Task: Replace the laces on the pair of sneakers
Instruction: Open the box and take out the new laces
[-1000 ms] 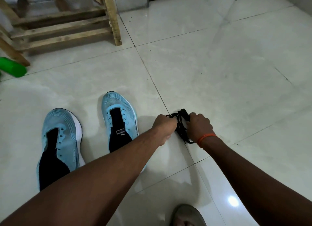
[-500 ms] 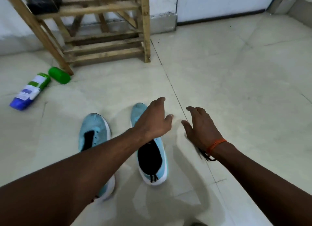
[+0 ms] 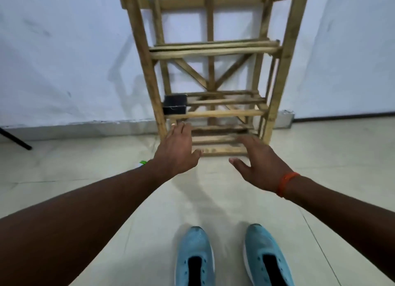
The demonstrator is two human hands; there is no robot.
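Observation:
Two light blue sneakers stand side by side on the tiled floor at the bottom of the view, the left sneaker (image 3: 195, 255) and the right sneaker (image 3: 267, 255), both with bare eyelets and no laces. My left hand (image 3: 178, 151) and my right hand (image 3: 259, 163) reach forward above the floor, fingers spread and holding nothing. Both point toward the lower shelves of a wooden rack (image 3: 210, 76). An orange band circles my right wrist. The black laces are out of sight.
The wooden rack stands against a white wall. A small black box (image 3: 174, 104) sits at the left end of one of its lower shelves. A green-and-white object (image 3: 143, 163) peeks out behind my left forearm. A black rod (image 3: 15, 140) lies at the far left.
One second ago both hands gripped a bundle of black laces on the floor. They let it go and now reach forward, open. The view has tilted up to the rack.

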